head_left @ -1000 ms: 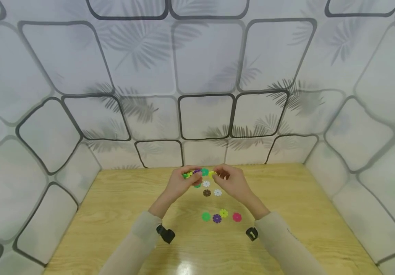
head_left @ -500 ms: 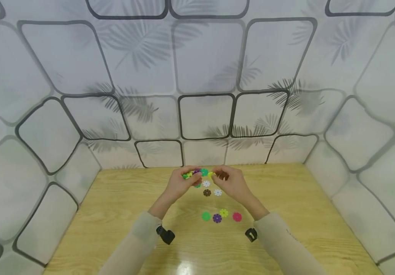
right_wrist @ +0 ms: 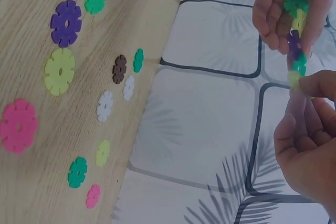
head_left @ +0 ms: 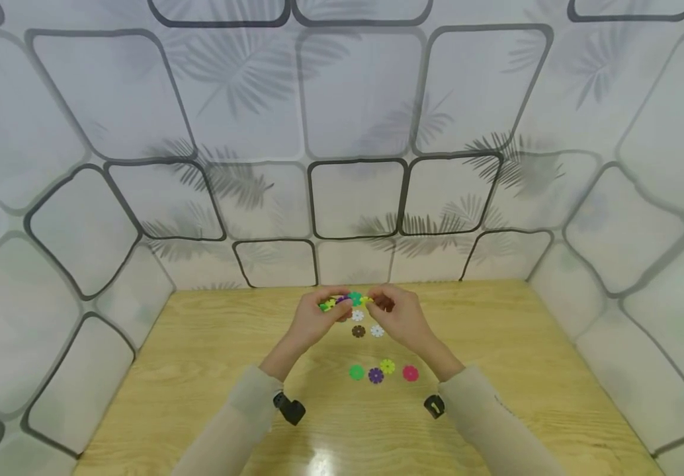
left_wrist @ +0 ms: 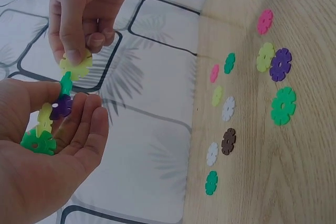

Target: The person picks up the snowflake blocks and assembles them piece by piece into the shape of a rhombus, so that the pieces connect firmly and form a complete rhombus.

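My left hand [head_left: 318, 316] holds a short chain of interlocked snowflake discs between thumb and fingers. In the left wrist view the chain runs from a green disc [left_wrist: 39, 142] near the palm, through a yellow disc [left_wrist: 45, 120] and a purple disc [left_wrist: 62, 107], to a smaller-looking teal disc [left_wrist: 65, 84]. At that far end, my right hand [head_left: 400, 316] pinches a pale yellow disc [left_wrist: 76, 67] by its edge. This yellow disc meets the teal one; how deeply their slots engage is hard to tell. Both hands are above the table's far part.
Loose discs lie on the wooden table [head_left: 229, 357]. Nearer me are a green disc [head_left: 356, 373], a purple disc [head_left: 376, 375], a yellow disc [head_left: 387, 366] and a pink disc [head_left: 410, 373]. Brown [head_left: 358, 331] and white discs [head_left: 377, 330] lie beyond, before a patterned wall [head_left: 354, 198].
Both hands stay almost in place, still joined through the chain. A teal disc on the table below my left fingers has gone out of sight in the head view, which has tilted slightly.
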`<state>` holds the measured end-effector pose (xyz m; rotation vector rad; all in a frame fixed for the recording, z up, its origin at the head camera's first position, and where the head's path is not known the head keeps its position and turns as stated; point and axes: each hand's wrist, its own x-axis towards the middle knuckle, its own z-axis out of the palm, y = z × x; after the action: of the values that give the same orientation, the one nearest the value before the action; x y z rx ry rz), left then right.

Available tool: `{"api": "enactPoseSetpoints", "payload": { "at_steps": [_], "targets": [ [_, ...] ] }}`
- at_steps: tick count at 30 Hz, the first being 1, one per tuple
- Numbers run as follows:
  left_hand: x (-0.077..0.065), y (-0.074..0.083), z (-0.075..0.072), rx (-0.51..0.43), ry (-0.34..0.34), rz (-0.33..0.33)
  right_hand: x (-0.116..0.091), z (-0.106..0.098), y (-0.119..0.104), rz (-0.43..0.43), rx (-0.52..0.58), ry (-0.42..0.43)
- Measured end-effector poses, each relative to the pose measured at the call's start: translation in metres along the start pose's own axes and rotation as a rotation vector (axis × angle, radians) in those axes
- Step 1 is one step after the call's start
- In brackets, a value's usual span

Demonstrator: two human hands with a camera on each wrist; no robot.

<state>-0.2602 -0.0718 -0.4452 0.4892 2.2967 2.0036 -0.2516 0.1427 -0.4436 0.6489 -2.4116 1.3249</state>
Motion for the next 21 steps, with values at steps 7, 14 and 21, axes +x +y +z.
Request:
{"api": "enactPoseSetpoints", "payload": {
  "at_steps": [7, 14, 21],
  "targets": [
    [-0.003, 0.004, 0.002, 0.041, 0.013, 0.002, -0.001, 0.004, 0.001, 0.005, 0.012, -0.005],
    [-0.002, 0.001, 0.002, 0.054, -0.076, -0.008, -0.001, -0.004, -0.002, -0.010, -0.014, -0.038],
    [0.002, 0.003, 0.004, 0.048, -0.152, 0.033, 0.002, -0.010, -0.003, -0.045, -0.028, -0.041]
  ]
}}
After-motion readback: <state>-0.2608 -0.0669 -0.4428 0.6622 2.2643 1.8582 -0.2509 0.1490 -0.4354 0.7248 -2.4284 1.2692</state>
